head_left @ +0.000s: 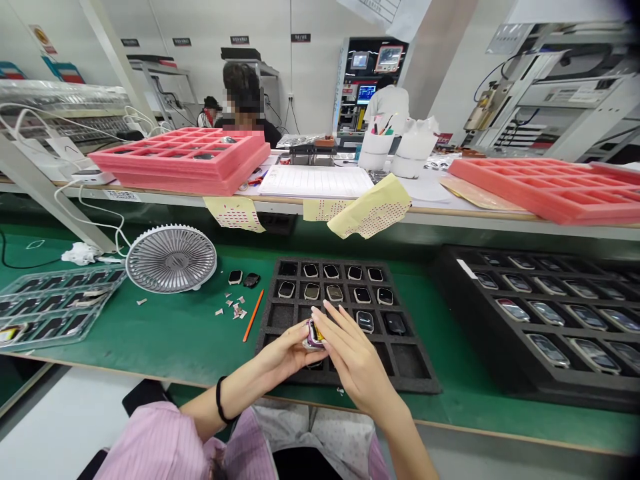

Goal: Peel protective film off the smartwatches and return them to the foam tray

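Observation:
Above the front of a black foam tray (411, 360), my left hand (283, 351) is closed round a small watch case (313, 335), which shows purple and yellow parts. My right hand (353, 353) lies against the case's right side, its fingers long and close together, partly covering it. Square watch faces sit in several of the tray's compartments, among them a lit one (365, 322) just right of my fingertips. Some front and middle compartments hold nothing. My hands hide part of the tray.
An orange stick (253, 316), small scraps (237, 307), two loose watch pieces and a grey fan (171, 259) are left of the tray. A deep black foam box (500, 340) stands right. Red foam trays (185, 160) rest on the shelf; people are beyond.

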`<state>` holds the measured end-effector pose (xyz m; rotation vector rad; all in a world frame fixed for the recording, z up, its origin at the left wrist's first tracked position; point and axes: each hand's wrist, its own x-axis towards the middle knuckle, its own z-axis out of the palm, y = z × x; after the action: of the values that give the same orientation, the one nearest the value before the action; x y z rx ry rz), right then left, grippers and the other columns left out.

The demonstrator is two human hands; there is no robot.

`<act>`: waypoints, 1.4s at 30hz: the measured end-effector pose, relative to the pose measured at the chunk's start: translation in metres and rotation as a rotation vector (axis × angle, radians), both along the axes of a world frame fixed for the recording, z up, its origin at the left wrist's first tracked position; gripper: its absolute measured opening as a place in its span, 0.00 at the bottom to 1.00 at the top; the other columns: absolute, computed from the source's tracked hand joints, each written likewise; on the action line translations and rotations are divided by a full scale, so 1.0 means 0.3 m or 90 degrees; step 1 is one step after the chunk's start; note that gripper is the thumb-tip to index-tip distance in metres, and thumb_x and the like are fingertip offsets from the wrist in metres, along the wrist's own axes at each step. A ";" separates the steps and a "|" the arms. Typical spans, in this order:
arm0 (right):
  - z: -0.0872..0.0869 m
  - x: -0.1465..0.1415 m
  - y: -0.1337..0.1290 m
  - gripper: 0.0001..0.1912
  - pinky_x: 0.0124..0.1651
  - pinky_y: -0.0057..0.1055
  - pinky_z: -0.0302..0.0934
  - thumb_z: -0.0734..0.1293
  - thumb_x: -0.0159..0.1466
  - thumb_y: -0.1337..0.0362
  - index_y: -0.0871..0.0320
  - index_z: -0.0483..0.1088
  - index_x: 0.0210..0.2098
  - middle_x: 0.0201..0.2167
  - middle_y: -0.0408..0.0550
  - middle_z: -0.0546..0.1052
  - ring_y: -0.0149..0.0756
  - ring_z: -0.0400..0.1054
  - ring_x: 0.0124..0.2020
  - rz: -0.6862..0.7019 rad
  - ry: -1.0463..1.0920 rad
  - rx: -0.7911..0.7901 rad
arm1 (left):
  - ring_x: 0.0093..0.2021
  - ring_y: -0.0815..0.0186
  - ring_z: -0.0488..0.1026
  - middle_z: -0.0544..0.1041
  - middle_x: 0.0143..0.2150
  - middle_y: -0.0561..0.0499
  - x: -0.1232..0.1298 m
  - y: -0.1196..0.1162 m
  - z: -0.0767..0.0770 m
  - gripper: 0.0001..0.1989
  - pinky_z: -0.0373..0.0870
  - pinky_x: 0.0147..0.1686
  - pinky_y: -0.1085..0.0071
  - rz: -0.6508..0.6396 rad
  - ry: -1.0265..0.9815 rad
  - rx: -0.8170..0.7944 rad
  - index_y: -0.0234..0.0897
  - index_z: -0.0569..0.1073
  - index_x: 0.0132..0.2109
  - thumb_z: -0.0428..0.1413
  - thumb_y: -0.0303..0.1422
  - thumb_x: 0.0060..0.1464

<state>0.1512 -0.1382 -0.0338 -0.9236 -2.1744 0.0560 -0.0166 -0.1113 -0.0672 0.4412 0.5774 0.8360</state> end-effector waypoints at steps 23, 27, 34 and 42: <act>-0.120 -0.063 0.035 0.34 0.56 0.44 0.65 0.55 0.60 0.79 0.61 0.51 0.66 0.55 0.59 0.72 0.43 0.62 0.60 -0.117 0.074 0.153 | 0.32 0.70 0.75 0.79 0.32 0.49 0.079 -0.041 0.040 0.11 0.70 0.40 0.73 0.082 -0.046 -0.168 0.32 0.77 0.34 0.53 0.32 0.61; -0.117 -0.070 0.036 0.33 0.59 0.44 0.63 0.56 0.62 0.77 0.59 0.50 0.66 0.57 0.56 0.70 0.42 0.60 0.62 -0.100 0.084 0.119 | 0.33 0.69 0.76 0.79 0.31 0.48 0.069 -0.036 0.043 0.09 0.71 0.43 0.72 0.098 -0.015 -0.139 0.31 0.76 0.33 0.55 0.31 0.58; -0.126 -0.021 0.017 0.37 0.61 0.51 0.57 0.65 0.64 0.63 0.57 0.46 0.67 0.65 0.57 0.59 0.49 0.53 0.65 -0.141 0.099 0.021 | 0.44 0.60 0.76 0.80 0.44 0.47 -0.149 0.055 0.151 0.25 0.70 0.48 0.65 -0.026 0.430 0.289 0.35 0.76 0.49 0.66 0.34 0.40; -0.218 0.030 0.008 0.27 0.59 0.50 0.59 0.61 0.67 0.65 0.54 0.54 0.64 0.62 0.55 0.63 0.47 0.58 0.62 -0.200 0.121 -0.068 | 0.46 0.55 0.75 0.79 0.45 0.43 -0.179 0.044 0.150 0.19 0.69 0.47 0.65 -0.372 0.974 0.766 0.34 0.77 0.46 0.60 0.25 0.44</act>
<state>0.1602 -0.1358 -0.0991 -1.2585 -1.8463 0.1035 -0.0702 -0.0981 -0.0221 2.3233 1.1838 0.0139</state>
